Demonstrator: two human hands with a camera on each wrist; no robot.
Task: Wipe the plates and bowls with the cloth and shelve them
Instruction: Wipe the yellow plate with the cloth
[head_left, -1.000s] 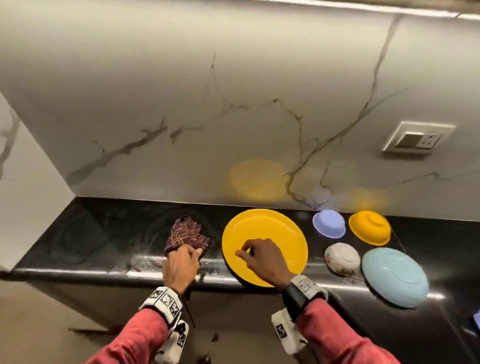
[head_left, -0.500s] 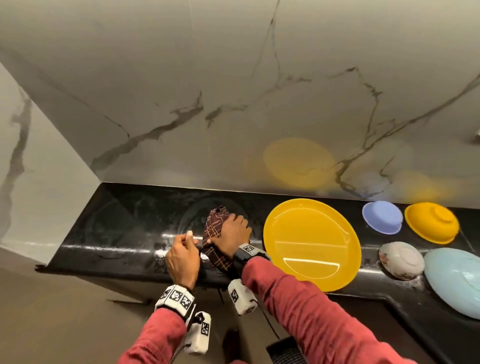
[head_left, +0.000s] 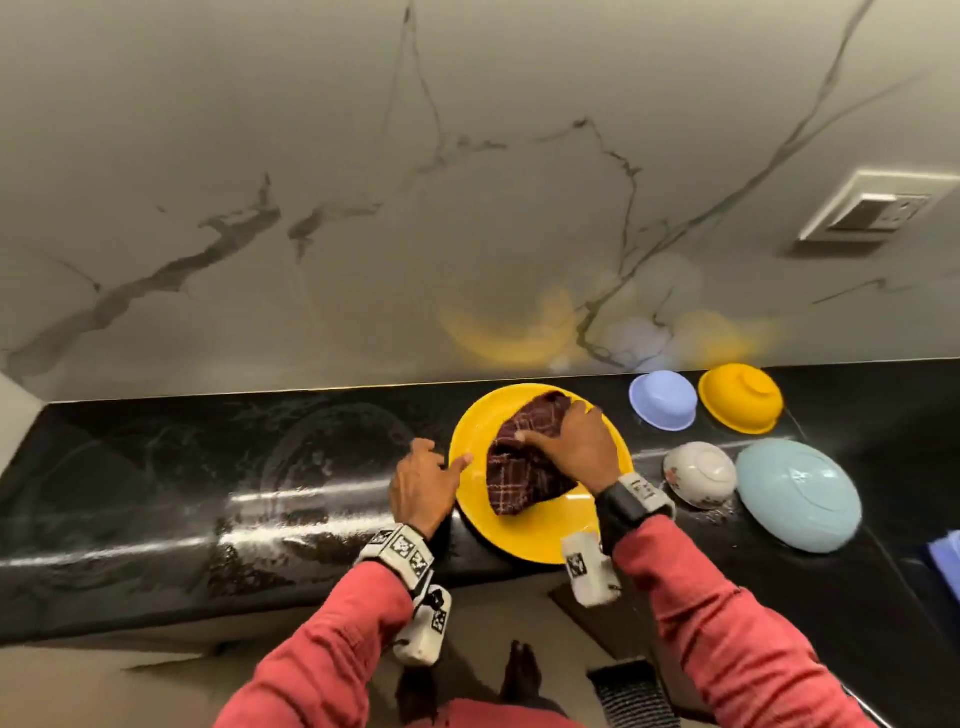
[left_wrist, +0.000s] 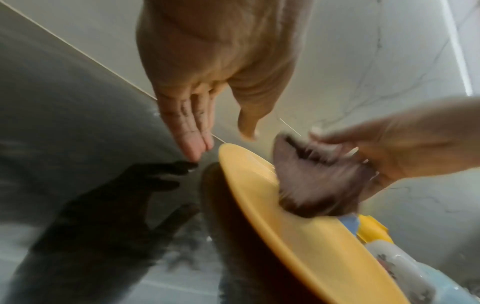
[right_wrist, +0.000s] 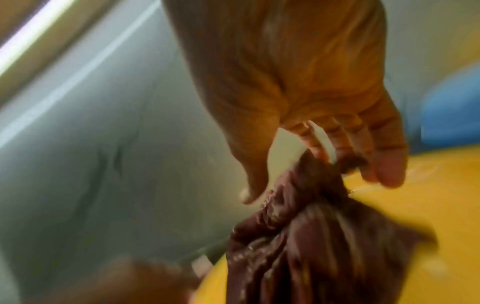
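Open black counter (head_left: 156, 493) left of yellow plate (head_left: 540, 535); 3 bowls (head_left: 663, 400) and blue plate (head_left: 797, 496) crowding its right.

- The black glossy countertop (head_left: 156, 499) runs along the marble wall and bears all the dishes
- A yellow plate (head_left: 540, 530) lies near its front edge
- Just to the right a lilac bowl (head_left: 663, 400) and a yellow bowl (head_left: 740, 398) sit upside down by the wall
- In front of them lie an upturned white flowered bowl (head_left: 700, 474) and a pale blue plate (head_left: 798, 493)
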